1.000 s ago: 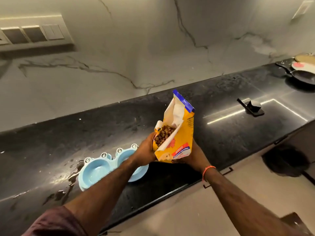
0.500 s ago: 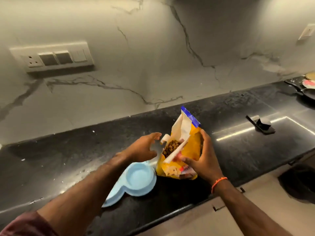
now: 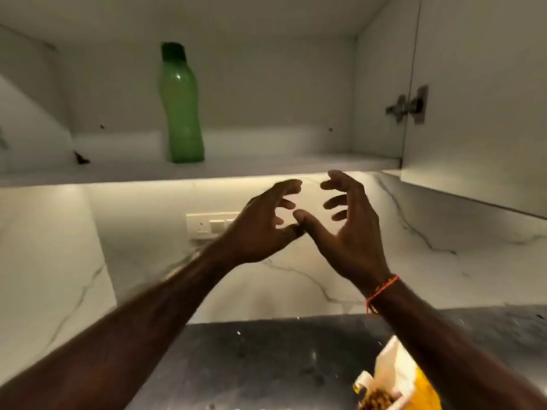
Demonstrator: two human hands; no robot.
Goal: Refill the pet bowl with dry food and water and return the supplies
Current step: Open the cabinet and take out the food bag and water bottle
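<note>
Change: a moment ago my hands were on the food bag down at the worktop; now I have let go of it and raised both toward the open cupboard, my head tipped up with them.
Left hand: empty, fingers spread and loosely curved, gripping nothing.
Right hand: empty too, fingers apart and bent, palm facing the left; an orange thread circles the wrist.
Food bag: stands open on the worktop at my 5 o'clock, brown kibble showing in its mouth.
Pet bowl: out of view now, so I cannot say how full it is.
Meaning: I judge the dry food step is over and the water is next, with the bottle as my target.
Bottle: upright on the cupboard shelf at 11 o'clock from my hands, well apart from them; translucent green plastic, smooth, waisted, with a dark cap.
Surfaces: worktop is dark speckled polished stone; the wall is white marble with grey veins; the cupboard is matt white with a metal hinge at 2 o'clock.
</note>
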